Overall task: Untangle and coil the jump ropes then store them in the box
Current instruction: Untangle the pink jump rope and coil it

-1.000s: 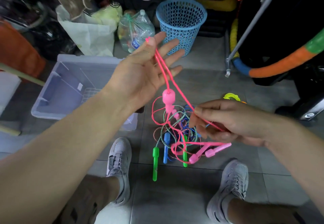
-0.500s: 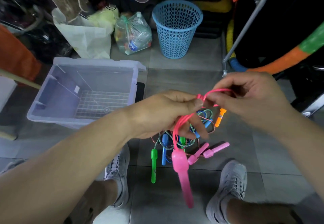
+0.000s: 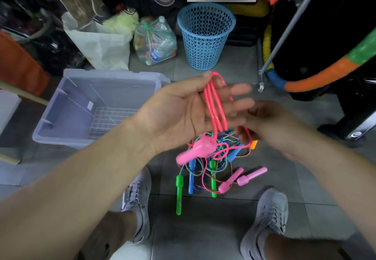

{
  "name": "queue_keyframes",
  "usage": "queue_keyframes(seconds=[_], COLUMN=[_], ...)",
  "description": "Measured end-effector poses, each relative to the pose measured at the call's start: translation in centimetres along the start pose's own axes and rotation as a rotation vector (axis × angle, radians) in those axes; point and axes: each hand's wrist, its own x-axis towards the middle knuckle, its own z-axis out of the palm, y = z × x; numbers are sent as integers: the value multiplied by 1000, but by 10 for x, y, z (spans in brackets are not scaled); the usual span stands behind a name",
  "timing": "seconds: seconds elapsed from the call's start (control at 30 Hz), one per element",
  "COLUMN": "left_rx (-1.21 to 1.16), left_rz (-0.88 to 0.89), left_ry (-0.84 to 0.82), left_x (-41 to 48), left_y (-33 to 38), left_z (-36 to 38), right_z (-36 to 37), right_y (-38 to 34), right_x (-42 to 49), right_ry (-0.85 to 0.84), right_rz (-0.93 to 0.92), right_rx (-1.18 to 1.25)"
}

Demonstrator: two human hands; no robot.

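While the left hand (image 3: 183,113) lies palm up with fingers straight, loops of the pink jump rope (image 3: 215,107) hang across it from the thumb crotch, one pink handle (image 3: 195,150) dangling below the wrist. The right hand (image 3: 270,125), blurred, pinches a strand of the same rope. The remaining tangle (image 3: 203,174) lies on the tiled floor (image 3: 203,225) just ahead of both shoes (image 3: 138,196). The clear box (image 3: 61,105) stands open to the left, near the tangle. Bare tile separates the tangle from the blue basket (image 3: 205,35) at the far edge.
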Motion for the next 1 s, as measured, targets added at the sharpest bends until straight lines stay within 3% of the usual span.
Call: queue_keyframes(seconds=[0.23,0.4,0.47,0.57,0.6,0.7,0.87,0.93,1.0], left_rx=[-156,-190,-121,-21,-4,35,-126,-173,-55], left_rz=[317,435,425,375,362,340,225,179,170], left_ry=[205,343,383,398,395,403,450,475,554], left_x=[0,-5,-5,-2,-1,4,4,2,2], left_y=[30,44,43,34,31,21,20,24,24], left_z=[-11,-19,-20,-21,-21,-24,-30,-31,-32], right_z=[9,5,5,4,6,17,45,42,34], right_y=[3,11,15,14,10,-1,-10,-6,-1], right_x=[-6,-7,-4,0,0,-9,-29,-27,-22], right_ry=[-113,-207,-173,-43,-35,-112,-265,-251,-155], right_rz=[149,217,199,154,127,28,-132,-52,63], right_rx=[-229,-388,-393,-217,-268,-714,-822,-866,-917])
